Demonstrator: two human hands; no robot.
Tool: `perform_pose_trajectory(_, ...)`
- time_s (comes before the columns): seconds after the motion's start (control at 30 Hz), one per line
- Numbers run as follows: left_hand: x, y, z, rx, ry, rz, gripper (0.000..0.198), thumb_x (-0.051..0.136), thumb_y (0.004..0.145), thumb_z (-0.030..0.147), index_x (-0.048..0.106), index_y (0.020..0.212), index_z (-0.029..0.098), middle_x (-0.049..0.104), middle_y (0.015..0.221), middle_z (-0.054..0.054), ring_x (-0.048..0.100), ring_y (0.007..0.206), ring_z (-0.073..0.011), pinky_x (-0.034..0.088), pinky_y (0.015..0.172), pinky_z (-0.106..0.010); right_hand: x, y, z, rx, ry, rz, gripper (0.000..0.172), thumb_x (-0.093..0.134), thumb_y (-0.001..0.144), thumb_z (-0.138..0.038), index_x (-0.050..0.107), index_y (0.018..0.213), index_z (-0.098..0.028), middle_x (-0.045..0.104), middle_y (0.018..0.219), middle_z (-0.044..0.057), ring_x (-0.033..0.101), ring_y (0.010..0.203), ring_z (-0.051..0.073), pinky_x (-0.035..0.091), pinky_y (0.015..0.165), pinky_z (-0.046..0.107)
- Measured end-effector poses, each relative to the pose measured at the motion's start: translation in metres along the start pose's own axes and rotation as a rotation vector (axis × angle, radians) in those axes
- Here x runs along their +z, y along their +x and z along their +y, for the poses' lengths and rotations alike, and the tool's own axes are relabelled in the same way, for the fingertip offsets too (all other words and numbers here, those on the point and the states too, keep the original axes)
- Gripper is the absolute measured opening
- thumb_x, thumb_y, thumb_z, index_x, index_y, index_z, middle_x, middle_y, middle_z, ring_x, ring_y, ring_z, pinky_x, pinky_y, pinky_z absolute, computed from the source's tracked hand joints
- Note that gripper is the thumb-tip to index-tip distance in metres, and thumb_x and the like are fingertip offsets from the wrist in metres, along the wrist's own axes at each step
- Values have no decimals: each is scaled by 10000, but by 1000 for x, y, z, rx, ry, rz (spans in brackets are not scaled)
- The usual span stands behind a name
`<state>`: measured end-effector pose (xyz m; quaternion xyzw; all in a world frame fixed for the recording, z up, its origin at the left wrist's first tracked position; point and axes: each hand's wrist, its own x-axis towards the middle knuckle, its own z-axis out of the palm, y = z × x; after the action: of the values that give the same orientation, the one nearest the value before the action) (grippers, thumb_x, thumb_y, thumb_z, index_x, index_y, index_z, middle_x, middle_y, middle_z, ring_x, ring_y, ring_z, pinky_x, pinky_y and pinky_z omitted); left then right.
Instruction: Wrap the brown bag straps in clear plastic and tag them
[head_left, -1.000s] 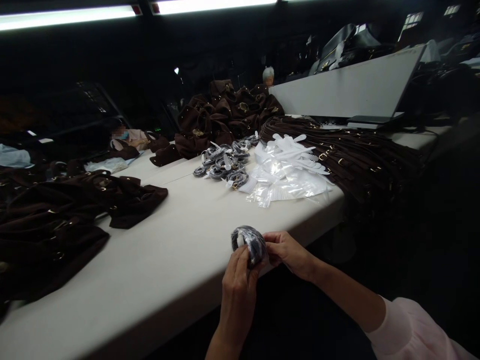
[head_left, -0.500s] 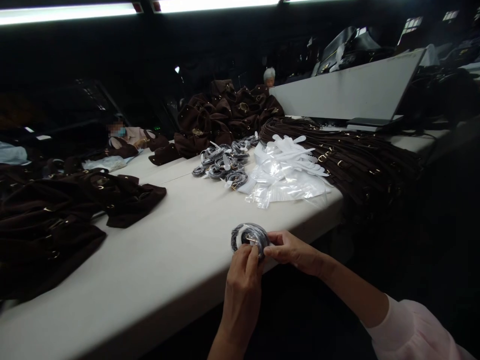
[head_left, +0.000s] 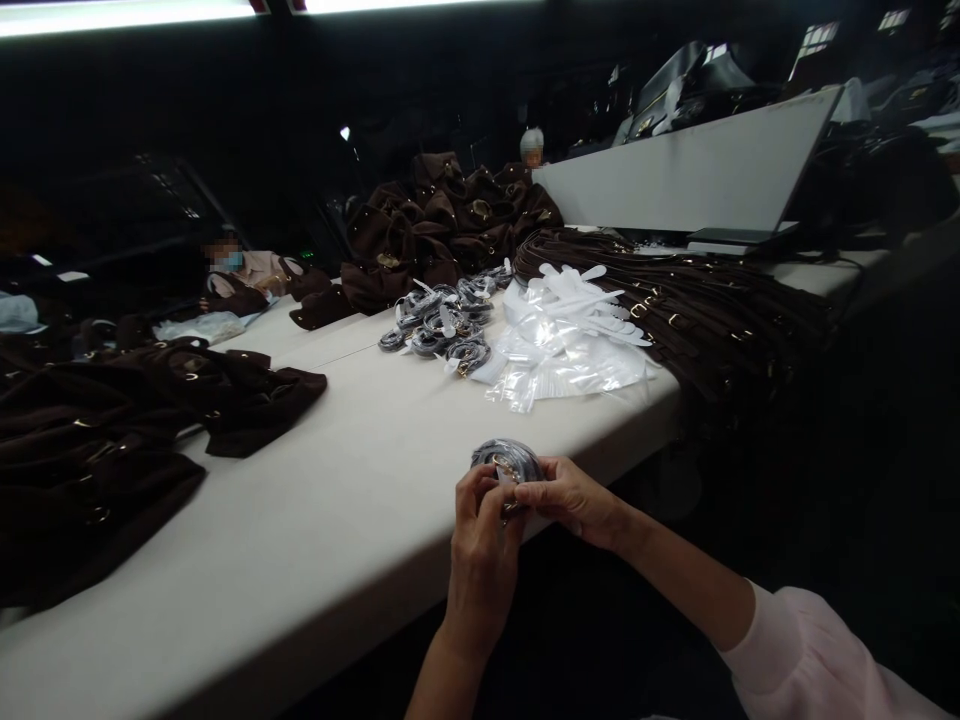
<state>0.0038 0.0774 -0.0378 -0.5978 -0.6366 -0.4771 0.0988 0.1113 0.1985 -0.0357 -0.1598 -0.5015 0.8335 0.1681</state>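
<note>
A coiled strap (head_left: pixel 504 452), wrapped in clear plastic with gold-coloured metal fittings showing, is between my two hands at the table's front edge. My left hand (head_left: pixel 481 520) grips its near left side with bent fingers. From the right, my right hand (head_left: pixel 571 497) pinches the coil, its thumb close to the left fingertips. The fingers cover the lower part of the coil. Farther up the table lie several similar wrapped coils (head_left: pixel 442 322), beside a pile of clear plastic bags with white tabs (head_left: pixel 566 345).
Long dark brown straps with buckles (head_left: pixel 697 310) hang over the table's (head_left: pixel 315 530) right edge. Brown bags are heaped at the back (head_left: pixel 450 220) and on the left (head_left: pixel 112 430). A white panel (head_left: pixel 675 175) stands behind the straps. Two people (head_left: pixel 244 275) are across the table.
My right thumb and fingers have moved left over the coil, closer to my left fingertips. The coil has turned slightly, and more of its gold fittings show. The view has shifted a little.
</note>
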Motion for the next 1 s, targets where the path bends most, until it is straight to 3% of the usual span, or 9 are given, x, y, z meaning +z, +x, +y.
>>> perform_pose_trajectory(0.1,1,0,-4,-138,-122,35,300,662,842,131,554,1111,210,532,1244,-104,571,1164,-239,528,972,-430,3,2,2,11,144,-34,464,839,697,-306,698,1087,-97,714,941,88,659,804,143,466,672,196)
perform_pose_trajectory(0.2,-3,4,-8,-289,-213,-30,500,707,809,167,488,1256,215,596,1219,-105,642,1051,-226,553,921,-410,4,3,3,-2,179,-45,510,845,687,-301,689,1124,-90,716,1000,112,675,922,192,504,754,233)
perform_pose_trajectory(0.33,-10,15,-11,-300,-178,-148,624,717,806,213,463,1374,251,593,1301,-99,594,1174,-252,488,1017,-427,7,4,1,4,202,-15,509,859,663,-316,702,1098,-103,714,1035,109,676,938,197,514,756,232)
perform_pose_trajectory(0.43,-12,22,-12,-311,-267,-200,629,711,805,190,472,1382,266,599,1293,-78,575,1206,-238,486,1014,-374,9,3,-1,4,194,18,507,876,639,-312,713,1079,-119,719,990,89,666,806,151,482,633,193)
perform_pose_trajectory(0.53,-11,24,-14,-332,-284,-168,598,721,793,188,502,1346,251,602,1256,-73,577,1185,-233,488,993,-363,11,3,0,-14,169,68,469,872,651,-329,725,1046,-123,707,857,49,524,547,47,321,439,153)
perform_pose_trajectory(0.7,-11,24,-18,-240,-144,-170,334,712,815,219,630,1138,219,614,1157,-67,585,1110,-230,480,980,-405,13,3,3,-60,233,123,402,873,661,-318,721,964,-101,560,621,-42,283,420,-18,176,365,129)
perform_pose_trajectory(0.8,-11,27,-20,-104,-65,-189,253,674,855,245,645,1106,229,637,1129,-63,569,1115,-233,479,980,-417,11,5,1,-31,400,124,346,878,653,-293,694,856,-82,497,556,-72,233,392,-27,170,335,106)
perform_pose_trajectory(0.9,-6,30,-20,13,7,-138,264,620,899,261,616,1160,226,653,1098,-67,560,1108,-236,481,955,-414,7,8,-4,49,628,97,313,881,637,-241,638,764,-91,529,580,-70,203,379,-34,183,316,88)
perform_pose_trajectory(1.0,0,31,-21,61,69,-74,256,600,914,287,612,1159,213,672,1066,-73,584,1064,-242,486,917,-409,8,12,-8,71,680,88,282,851,683,-233,616,766,-101,561,619,-57,207,378,-30,184,313,88)
